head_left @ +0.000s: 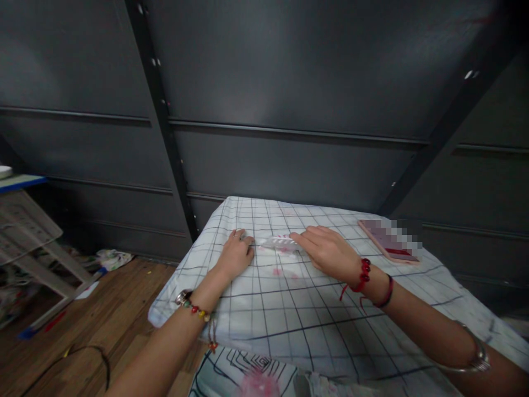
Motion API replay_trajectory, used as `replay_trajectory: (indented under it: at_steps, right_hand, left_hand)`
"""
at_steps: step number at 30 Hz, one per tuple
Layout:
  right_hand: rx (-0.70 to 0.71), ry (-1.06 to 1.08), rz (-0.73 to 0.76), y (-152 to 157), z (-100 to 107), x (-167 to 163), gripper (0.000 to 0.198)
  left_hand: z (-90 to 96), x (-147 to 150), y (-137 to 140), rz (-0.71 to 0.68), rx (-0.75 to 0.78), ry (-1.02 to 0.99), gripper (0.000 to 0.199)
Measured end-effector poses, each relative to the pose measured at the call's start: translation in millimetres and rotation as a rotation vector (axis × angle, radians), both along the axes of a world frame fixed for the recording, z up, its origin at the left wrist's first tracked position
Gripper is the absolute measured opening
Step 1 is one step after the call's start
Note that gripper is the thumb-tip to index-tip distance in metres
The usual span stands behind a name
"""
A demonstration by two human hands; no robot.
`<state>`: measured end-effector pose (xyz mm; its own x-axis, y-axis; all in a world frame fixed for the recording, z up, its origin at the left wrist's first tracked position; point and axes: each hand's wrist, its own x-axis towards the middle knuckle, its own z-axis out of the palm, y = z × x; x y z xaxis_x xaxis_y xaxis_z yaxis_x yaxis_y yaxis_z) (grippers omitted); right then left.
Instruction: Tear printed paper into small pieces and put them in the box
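Note:
My right hand pinches one end of a small see-through plastic packet with pale and pinkish marks. The packet is held at a tilt just above the checked white cloth, and its contents are too blurred to name. To the left of it, my left hand lies on the cloth with its fingers apart, holding nothing. A small gap separates its fingertips from the packet's far end. Faint pink patches show on the cloth below the packet.
A phone-like flat thing with a pink edge lies on the cloth at the right, partly pixelated. Dark panels rise behind. At the bottom, a blurred pink item sits on patterned fabric. A stool-like stand and a cable are left.

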<state>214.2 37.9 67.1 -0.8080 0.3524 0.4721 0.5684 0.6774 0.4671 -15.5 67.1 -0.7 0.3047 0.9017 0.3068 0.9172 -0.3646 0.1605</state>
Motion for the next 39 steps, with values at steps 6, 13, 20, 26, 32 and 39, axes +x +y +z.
replay_trajectory:
  at_steps: [6, 13, 20, 26, 32, 39]
  right_hand:
    - [0.019, -0.028, 0.005, -2, 5, -7, 0.026]
    - [0.005, -0.033, -0.017, -1, 6, -14, 0.024]
    - [-0.080, -0.082, -0.092, 0, 11, -19, 0.024]
    - [-0.145, -0.097, -0.132, 0, 13, -17, 0.027]
    - [-0.205, -0.079, -0.161, -5, 15, -16, 0.028]
    - [-0.244, -0.091, -0.195, -13, 23, -5, 0.030]
  left_hand:
    - [-2.1, -1, 1, 0.010, 0.001, 0.007, 0.029]
    - [-0.7, 0, 1, -0.007, -0.007, -0.013, 0.027]
    - [2.7, 0, 1, -0.009, -0.004, -0.062, 0.026]
    - [0.1, -2, 4, -0.110, 0.006, -0.088, 0.025]
    - [1.1, -1, 3, -0.179, -0.019, -0.071, 0.032]
    - [3.1, -1, 3, -0.214, -0.016, -0.064, 0.028]
